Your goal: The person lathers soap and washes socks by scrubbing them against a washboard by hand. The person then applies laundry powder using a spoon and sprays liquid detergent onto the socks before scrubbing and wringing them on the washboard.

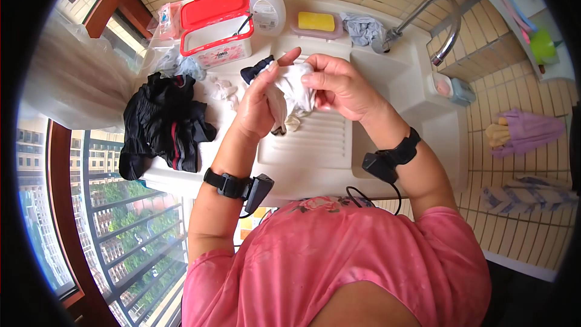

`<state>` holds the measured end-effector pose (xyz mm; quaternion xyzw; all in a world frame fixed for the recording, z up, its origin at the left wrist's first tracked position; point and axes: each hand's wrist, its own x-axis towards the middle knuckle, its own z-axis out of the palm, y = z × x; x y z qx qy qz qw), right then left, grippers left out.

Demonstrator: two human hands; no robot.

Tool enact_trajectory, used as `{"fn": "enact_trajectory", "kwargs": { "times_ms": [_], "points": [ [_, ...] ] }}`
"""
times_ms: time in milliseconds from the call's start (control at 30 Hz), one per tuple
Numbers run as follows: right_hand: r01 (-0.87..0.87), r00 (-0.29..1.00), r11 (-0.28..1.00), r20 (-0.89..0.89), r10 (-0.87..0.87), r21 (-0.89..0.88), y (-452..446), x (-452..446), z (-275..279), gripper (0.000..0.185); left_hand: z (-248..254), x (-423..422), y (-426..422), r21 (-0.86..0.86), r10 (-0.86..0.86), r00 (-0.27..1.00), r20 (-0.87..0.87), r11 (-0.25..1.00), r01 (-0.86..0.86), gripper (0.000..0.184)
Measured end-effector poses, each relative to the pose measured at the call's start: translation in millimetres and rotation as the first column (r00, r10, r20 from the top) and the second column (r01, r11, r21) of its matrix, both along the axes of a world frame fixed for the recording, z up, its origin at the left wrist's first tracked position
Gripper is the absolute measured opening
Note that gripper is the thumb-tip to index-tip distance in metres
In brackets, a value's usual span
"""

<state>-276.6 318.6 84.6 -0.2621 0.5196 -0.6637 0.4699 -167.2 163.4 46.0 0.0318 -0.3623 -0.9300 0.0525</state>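
Note:
A white cloth (pixel 295 86) with a dark blue part (pixel 256 69) at its upper left hangs between my two hands, above the ribbed washboard (pixel 327 145) of the sink unit. My left hand (pixel 260 100) holds its left side, thumb raised. On the other side, my right hand (pixel 340 85) pinches the cloth between thumb and fingers. The lower folds droop close to the ribs; whether they touch them I cannot tell. Both forearms wear black straps with small boxes.
Black clothing (pixel 166 124) lies at the left, below an open red-lidded box (pixel 216 48). Behind are a white bottle (pixel 267 6), a yellow sponge (pixel 316 21) and a grey cloth (pixel 365 29). A curved faucet (pixel 452 24) arches over the basin (pixel 387 72) at the right.

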Motion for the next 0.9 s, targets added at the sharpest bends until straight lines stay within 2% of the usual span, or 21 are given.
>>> {"fn": "enact_trajectory", "kwargs": {
  "times_ms": [33, 67, 100, 167, 200, 233, 300, 333, 367, 400, 433, 467, 500, 567, 633, 667, 700, 733, 767, 833, 900],
  "points": [
    [-0.066, 0.990, 0.998, 0.124, 0.065, 0.002, 2, 2, 2, 0.022, 2, -1, 1, -0.027, -0.006, 1.000, 0.002, 1.000, 0.006, 0.069],
    [-0.049, 0.995, 0.995, 0.094, 0.041, 0.088, 1, 7, 1, 0.027, 5, 0, 5, 0.005, 0.031, 1.000, 0.004, 1.000, -0.031, 0.068],
    [-0.048, 0.995, 0.995, 0.091, 0.039, 0.089, 0, 8, -5, 0.027, 10, 1, 9, 0.006, 0.029, 1.000, 0.001, 1.000, -0.029, 0.068],
    [-0.097, 0.988, 0.973, -0.100, 0.120, 0.212, -2, 9, -22, 0.029, 12, 0, 13, 0.003, 0.030, 0.999, -0.020, 1.000, -0.030, 0.069],
    [-0.019, 0.993, 0.982, -0.111, 0.040, 0.187, -4, 15, -20, 0.025, 10, -2, 14, -0.007, 0.034, 0.999, -0.027, 0.999, -0.034, 0.070],
    [-0.021, 0.993, 0.982, -0.109, 0.042, 0.188, -4, 14, -23, 0.025, 8, -3, 15, -0.018, 0.038, 0.999, -0.034, 0.999, -0.038, 0.071],
    [0.046, 0.980, 0.996, -0.196, -0.031, 0.074, -5, 7, -27, 0.018, -1, -6, 10, -0.145, 0.124, 0.992, -0.030, 0.981, -0.128, 0.070],
    [0.094, 0.939, 0.996, -0.330, -0.091, -0.007, -6, 4, -26, 0.014, 8, 0, 12, -0.308, 0.116, 0.993, -0.003, 0.945, -0.111, 0.069],
    [0.099, 0.939, 0.995, -0.330, -0.096, -0.007, -6, 4, -24, 0.014, -12, -7, 2, -0.522, 0.129, 0.991, -0.036, 0.843, -0.128, 0.066],
    [0.143, 0.805, 0.989, -0.576, -0.142, -0.044, -6, 5, -21, 0.013, -16, -8, 5, -0.459, 0.129, 0.991, 0.040, 0.883, -0.096, 0.063],
    [0.172, 0.605, 0.981, -0.776, -0.178, -0.091, -5, 5, -19, 0.013, -19, -8, 6, -0.391, 0.125, 0.985, 0.115, 0.918, -0.071, 0.060],
    [0.095, 0.655, 0.994, -0.749, -0.096, -0.045, -4, 4, -25, 0.017, -19, -6, 4, -0.187, 0.080, 0.983, 0.163, 0.981, -0.049, 0.058],
    [0.101, 0.652, 0.994, -0.751, -0.103, -0.048, -4, 8, -20, 0.017, -18, -4, 1, 0.024, 0.021, 0.980, 0.198, 0.999, -0.027, 0.056],
    [0.092, 0.826, 0.981, -0.537, -0.171, -0.171, 1, 20, 8, 0.016, -26, -6, -6, 0.265, 0.041, 0.983, 0.178, 0.960, -0.088, 0.050],
    [-0.248, 0.944, 0.951, -0.268, 0.195, -0.183, 17, 34, 70, 0.017, -36, -4, -17, 0.420, -0.019, 0.981, 0.196, 0.905, -0.067, 0.046],
    [-0.294, 0.932, 0.931, -0.283, 0.228, -0.218, 22, 45, 81, 0.020, -46, 2, -23, 0.369, -0.052, 0.992, 0.115, 0.929, 0.006, 0.044],
    [-0.438, 0.898, 0.848, -0.193, 0.395, -0.298, 25, 57, 101, 0.019, -67, 1, -28, 0.426, -0.002, 0.984, 0.181, 0.901, -0.077, 0.043],
    [-0.506, 0.862, 0.799, -0.227, 0.454, -0.324, 26, 64, 111, 0.024, -86, 0, -44, 0.419, -0.145, 0.983, 0.111, 0.904, 0.086, 0.041],
    [-0.550, 0.835, 0.754, -0.261, 0.484, -0.359, 26, 71, 118, 0.024, -78, -5, -39, 0.458, -0.021, 0.974, 0.225, 0.885, -0.086, 0.039],
    [-0.591, 0.806, 0.697, -0.331, 0.490, -0.406, 28, 86, 123, 0.024, -90, -3, -44, 0.433, -0.096, 0.992, 0.082, 0.900, 0.051, 0.036],
    [-0.614, 0.789, 0.661, -0.369, 0.491, -0.432, 29, 95, 123, 0.024, -95, -1, -49, 0.398, -0.097, 0.986, 0.137, 0.917, 0.035, 0.035]
  ]
}}
